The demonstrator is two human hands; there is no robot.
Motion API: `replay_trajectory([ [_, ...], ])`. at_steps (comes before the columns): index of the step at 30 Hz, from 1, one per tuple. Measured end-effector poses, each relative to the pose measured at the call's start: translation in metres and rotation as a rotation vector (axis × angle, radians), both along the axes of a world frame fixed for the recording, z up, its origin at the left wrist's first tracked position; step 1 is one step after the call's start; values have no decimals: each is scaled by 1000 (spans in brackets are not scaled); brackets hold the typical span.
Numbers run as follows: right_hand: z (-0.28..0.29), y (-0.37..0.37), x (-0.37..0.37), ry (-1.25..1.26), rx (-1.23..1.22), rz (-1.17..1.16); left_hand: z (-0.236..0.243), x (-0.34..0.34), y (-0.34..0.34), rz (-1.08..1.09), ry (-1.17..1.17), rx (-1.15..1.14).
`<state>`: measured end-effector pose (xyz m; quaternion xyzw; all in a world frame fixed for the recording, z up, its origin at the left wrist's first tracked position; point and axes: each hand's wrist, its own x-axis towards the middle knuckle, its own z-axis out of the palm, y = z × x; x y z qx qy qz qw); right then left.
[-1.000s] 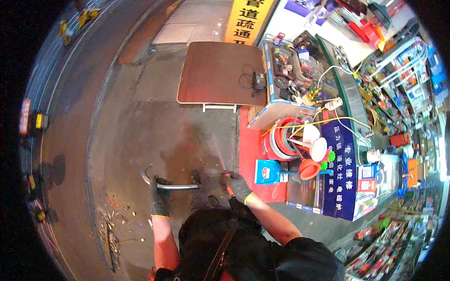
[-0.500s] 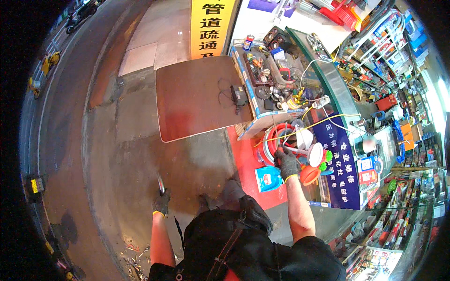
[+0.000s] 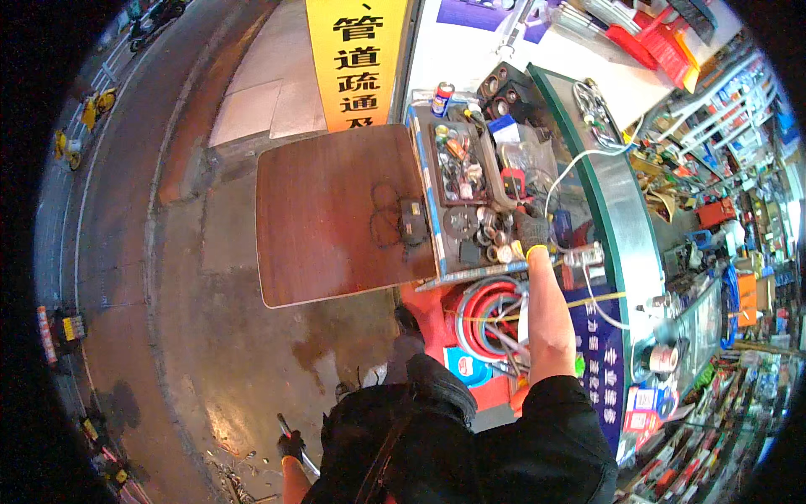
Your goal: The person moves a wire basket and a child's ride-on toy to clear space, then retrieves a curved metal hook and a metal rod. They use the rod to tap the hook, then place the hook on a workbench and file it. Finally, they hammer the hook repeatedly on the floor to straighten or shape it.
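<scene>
My left hand (image 3: 290, 445), in a dark glove, grips a curved silver metal pipe (image 3: 308, 464) low beside my body. My right hand (image 3: 531, 225), also gloved, reaches into the cluttered counter among tools, beside a grey curved item and small round parts (image 3: 495, 248); its fingertips are too dark and small to make out. A tool tray (image 3: 453, 189) and a spray can (image 3: 442, 99) are on that counter. A brown table (image 3: 327, 227) with a black cabled device (image 3: 411, 221) adjoins its left side.
Red buckets (image 3: 483, 307) and a blue dustpan (image 3: 466, 363) stand below the counter. A yellow sign (image 3: 361, 25) rises behind the table. A glass counter (image 3: 617, 227) and crowded shelves (image 3: 730, 395) line the right. A road (image 3: 109, 235) runs along the left.
My right hand has left the red-handled rod, passed the buckets and moved up onto the counter. My left hand has dropped lower with the pipe. The view has shifted, bringing the counter nearer.
</scene>
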<state>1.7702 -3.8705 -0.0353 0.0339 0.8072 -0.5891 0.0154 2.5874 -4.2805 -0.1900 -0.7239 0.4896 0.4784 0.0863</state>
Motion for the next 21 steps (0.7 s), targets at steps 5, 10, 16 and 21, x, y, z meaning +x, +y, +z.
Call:
replay_trajectory([
  [5, -30, 3, -115, -176, 323, 10, 44, -56, 34, 613, 545, 73],
  [10, -27, -4, -157, -148, 195, 131, 73, -136, 42, 191, 304, -243],
  [16, -28, -32, -189, 9, 673, 194, 107, -202, 42, 136, 503, -282],
  [21, -35, -64, -203, 236, 1226, 287, 148, -236, 41, 104, 534, -286],
])
